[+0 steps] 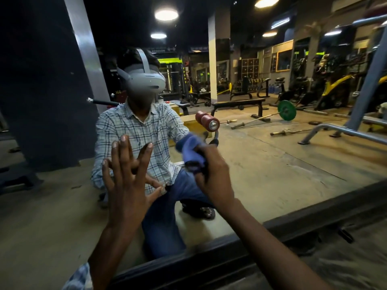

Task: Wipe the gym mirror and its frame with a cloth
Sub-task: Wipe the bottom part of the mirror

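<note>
Left hand [125,185] was flat on the mirror [272,160], fingers straight, spread, pointing up, holding nothing. Right hand [215,181] was clenched round the blue cloth [191,150] at the glass, just right of the left hand and not touching it. Cloth was bunched, with its long axis running up and left out of my fist; its edges were blurred. The dark frame [293,221] sat below both hands, long axis slanting from lower left up to the right edge, both forearms crossing it. The reflection showed my checked shirt [136,130], grey headset [146,80], and a green weight plate [287,110] on the floor behind.
</note>
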Demonstrator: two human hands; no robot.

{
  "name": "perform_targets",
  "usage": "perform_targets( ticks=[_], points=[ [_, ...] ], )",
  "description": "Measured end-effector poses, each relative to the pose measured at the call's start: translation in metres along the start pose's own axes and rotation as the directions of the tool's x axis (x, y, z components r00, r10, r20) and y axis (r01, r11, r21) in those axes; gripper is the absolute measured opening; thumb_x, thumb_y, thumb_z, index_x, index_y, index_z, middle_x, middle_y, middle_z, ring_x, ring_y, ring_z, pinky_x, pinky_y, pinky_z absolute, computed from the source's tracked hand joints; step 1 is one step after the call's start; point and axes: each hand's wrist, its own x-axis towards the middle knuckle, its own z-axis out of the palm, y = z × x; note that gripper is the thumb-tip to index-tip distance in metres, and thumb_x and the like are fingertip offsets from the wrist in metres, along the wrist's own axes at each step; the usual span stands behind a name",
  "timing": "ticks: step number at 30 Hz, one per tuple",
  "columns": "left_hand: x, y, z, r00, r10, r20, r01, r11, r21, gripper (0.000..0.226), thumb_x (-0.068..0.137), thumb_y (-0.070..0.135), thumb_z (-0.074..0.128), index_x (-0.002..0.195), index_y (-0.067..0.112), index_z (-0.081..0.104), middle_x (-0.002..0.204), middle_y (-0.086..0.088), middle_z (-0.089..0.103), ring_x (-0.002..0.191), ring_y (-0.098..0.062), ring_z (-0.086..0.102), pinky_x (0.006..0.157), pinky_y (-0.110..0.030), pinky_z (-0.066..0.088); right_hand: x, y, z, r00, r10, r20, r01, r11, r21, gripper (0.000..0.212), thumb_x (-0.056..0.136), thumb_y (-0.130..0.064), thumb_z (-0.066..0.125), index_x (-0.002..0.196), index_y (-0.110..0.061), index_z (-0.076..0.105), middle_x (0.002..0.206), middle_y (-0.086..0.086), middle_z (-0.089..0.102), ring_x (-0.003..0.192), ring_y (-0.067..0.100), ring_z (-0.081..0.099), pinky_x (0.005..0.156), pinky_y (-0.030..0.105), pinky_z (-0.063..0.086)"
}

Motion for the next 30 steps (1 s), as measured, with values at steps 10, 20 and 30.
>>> perform_targets(
  ticks=[10, 20, 30],
  points=[
    [0.004, 0.012, -0.008, 0.999, -0.054, 0.001, 0.054, 0.998, -0.015, 0.126, 0.059, 0.045, 0.096, 0.163, 0.025, 0.029, 0.172, -0.019, -0.002, 0.159, -0.041, 0.003, 0.121, -0.069, 0.019, 0.061, 0.017, -0.046, 0.984, -0.013, -0.177, 0.006, 0.999, -0.039, 0.036, 0.079, -0.009, 0.068, 0.114, -0.007, 0.063, 0.112, 0.004, 0.060, 0.091, 0.016, 0.056, 0.075, 0.038, 0.051],
    [0.006, 0.023, -0.013, 0.995, -0.096, -0.009, 0.096, 0.995, -0.011, 0.125, 0.056, 0.040, 0.098, 0.162, 0.022, 0.033, 0.172, -0.020, -0.003, 0.159, -0.043, 0.003, 0.118, -0.070, 0.024, 0.122, 0.030, -0.083, 0.906, 0.106, -0.411, -0.076, 0.993, 0.088, 0.035, 0.079, -0.004, 0.070, 0.113, -0.010, 0.062, 0.108, -0.003, 0.059, 0.092, 0.006, 0.053, 0.080, 0.035, 0.053],
    [0.006, 0.039, -0.012, 0.988, -0.154, 0.018, 0.155, 0.986, -0.059, 0.131, 0.057, 0.035, 0.099, 0.164, 0.024, 0.023, 0.172, -0.016, -0.010, 0.160, -0.037, -0.005, 0.121, -0.066, 0.020, 0.061, 0.077, -0.086, 0.975, 0.046, -0.218, -0.034, 0.998, 0.056, 0.039, 0.074, 0.002, 0.074, 0.108, -0.014, 0.064, 0.102, 0.001, 0.062, 0.089, 0.021, 0.059, 0.075, 0.043, 0.050]
  ],
)
